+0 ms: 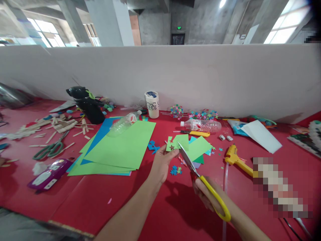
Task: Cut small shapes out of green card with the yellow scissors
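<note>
My left hand (160, 165) pinches a small light green paper piece (184, 139) between thumb and fingers. Star-shaped holes show in that paper. Scissors (187, 157) with yellow handles are in my right hand (204, 195), their blades pointing up and left at the paper. From this angle I cannot tell how far the blades are apart. Below the paper lies a small group of blue and green paper stars (175, 170) on the red table. More green paper scraps (200, 147) lie just right of the blades, and blue cut scraps (152, 146) are left of my fingers.
Left are green and blue sheets (122, 144) under a plastic bottle (125, 124), green-handled scissors (51, 149), a purple device (50, 175) and a black flask (87, 105). Behind stand a cup (152, 104) and another bottle (204, 126). A yellow glue gun (238, 160) lies right, beside a pixelated patch.
</note>
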Demonstrator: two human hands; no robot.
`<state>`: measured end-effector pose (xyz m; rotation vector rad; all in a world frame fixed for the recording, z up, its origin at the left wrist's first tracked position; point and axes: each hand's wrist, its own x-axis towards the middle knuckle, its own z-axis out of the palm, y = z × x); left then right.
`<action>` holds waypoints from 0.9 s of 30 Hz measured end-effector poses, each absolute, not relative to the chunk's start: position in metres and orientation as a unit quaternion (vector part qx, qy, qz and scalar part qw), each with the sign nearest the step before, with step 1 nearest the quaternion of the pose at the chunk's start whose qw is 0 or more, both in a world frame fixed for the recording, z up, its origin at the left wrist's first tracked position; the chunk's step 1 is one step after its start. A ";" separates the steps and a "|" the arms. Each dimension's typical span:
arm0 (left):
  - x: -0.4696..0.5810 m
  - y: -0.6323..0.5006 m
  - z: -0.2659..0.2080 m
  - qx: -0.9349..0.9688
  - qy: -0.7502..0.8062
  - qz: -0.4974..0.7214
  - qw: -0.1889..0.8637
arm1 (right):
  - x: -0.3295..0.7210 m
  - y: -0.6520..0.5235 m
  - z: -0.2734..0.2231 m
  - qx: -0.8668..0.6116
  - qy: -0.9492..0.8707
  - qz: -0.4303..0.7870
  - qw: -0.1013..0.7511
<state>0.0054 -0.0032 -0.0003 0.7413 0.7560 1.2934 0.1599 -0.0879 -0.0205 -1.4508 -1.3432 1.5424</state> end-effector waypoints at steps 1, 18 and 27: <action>0.006 -0.003 0.000 0.327 0.338 0.575 0.669 | 0.160 -0.088 -0.020 -0.548 -0.512 0.586 0.307; 0.005 -0.003 0.000 0.354 0.347 0.572 0.654 | 0.159 -0.084 -0.014 -0.578 -0.505 0.572 0.288; 0.005 -0.004 0.003 0.352 0.347 0.578 0.649 | 0.161 -0.084 -0.019 -0.578 -0.517 0.562 0.288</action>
